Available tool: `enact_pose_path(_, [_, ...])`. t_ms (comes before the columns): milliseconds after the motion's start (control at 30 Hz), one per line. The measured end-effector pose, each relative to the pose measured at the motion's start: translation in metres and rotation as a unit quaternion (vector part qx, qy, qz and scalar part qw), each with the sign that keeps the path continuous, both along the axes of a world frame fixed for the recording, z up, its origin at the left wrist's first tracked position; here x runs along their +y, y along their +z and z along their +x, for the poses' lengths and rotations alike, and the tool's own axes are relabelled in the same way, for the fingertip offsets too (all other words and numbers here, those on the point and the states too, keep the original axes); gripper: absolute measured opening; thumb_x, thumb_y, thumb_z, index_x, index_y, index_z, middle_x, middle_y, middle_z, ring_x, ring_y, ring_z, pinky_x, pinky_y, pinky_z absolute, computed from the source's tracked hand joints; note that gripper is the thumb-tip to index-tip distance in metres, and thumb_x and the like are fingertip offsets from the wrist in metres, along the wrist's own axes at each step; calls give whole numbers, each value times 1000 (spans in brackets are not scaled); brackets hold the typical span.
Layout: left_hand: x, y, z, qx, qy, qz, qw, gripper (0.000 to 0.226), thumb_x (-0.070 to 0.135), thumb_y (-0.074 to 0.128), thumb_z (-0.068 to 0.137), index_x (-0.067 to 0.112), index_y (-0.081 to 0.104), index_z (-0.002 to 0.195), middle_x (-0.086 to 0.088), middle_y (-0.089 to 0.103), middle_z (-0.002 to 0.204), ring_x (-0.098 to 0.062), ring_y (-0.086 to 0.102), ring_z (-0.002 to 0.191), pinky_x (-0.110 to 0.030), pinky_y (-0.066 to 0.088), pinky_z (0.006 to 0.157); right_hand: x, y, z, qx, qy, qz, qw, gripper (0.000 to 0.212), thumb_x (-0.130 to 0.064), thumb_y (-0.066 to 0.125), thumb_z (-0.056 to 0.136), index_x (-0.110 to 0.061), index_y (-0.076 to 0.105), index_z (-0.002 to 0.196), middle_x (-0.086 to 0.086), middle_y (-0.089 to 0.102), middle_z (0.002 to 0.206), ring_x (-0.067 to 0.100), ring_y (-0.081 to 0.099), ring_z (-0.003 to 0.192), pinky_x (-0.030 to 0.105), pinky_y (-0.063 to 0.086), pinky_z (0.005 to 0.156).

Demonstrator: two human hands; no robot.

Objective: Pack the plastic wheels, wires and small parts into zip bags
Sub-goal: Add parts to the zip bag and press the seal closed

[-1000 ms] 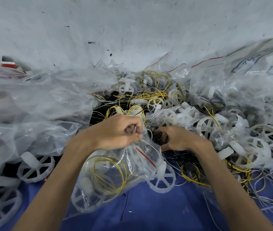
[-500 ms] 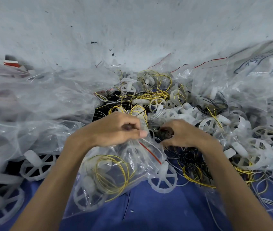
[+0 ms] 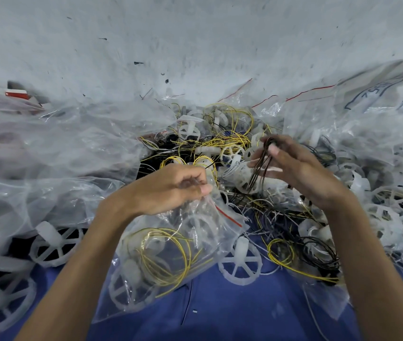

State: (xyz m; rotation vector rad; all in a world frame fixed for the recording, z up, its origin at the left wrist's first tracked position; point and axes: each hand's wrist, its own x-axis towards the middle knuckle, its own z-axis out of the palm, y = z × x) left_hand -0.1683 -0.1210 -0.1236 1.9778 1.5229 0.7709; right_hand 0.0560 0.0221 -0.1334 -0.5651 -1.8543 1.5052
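Above pile [image 3: 222, 143], wires [image 3: 257, 172] in pinch of right hand [image 3: 303, 168]; zip bag [image 3: 171, 257] in grip of left hand [image 3: 168, 190].

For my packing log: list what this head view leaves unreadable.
1. Head view: zip bag contents, wheel count lost behind crumpled, glaring film.
2. Bag's mouth, sealed or not: hidden under the left hand gripping it.
3. Blurred, uncountable: dark wires pinched by the right hand.
4. Cut off by the right edge: printed bag lettering.

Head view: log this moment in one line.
left hand: grips zip bag mouth | right hand: pinches dark wires | bag contents: yellow wire, wheel
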Motion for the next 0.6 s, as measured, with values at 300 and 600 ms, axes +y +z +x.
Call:
enact_pose_path(300, [-4, 7, 3, 13, 2, 46, 999, 34, 44, 47, 86, 12, 53, 76, -16, 44, 65, -17, 36, 58, -21, 30, 55, -14, 15, -18, 199, 16, -134, 971, 27, -11, 31, 100, -11, 51, 118, 1, 54, 75, 14, 51, 65, 34, 55, 66])
enact_pose_path(600, [-11, 25, 10, 19, 117, 199, 973, 25, 30, 59, 91, 17, 52, 71, 13, 43, 45, -4, 35, 44, -15, 28, 49, -52, 30, -27, -106, 92, 126, 982, 23, -35, 63, 74, -25, 68, 95, -12, 47, 61, 0, 40, 53, 7, 31, 48])
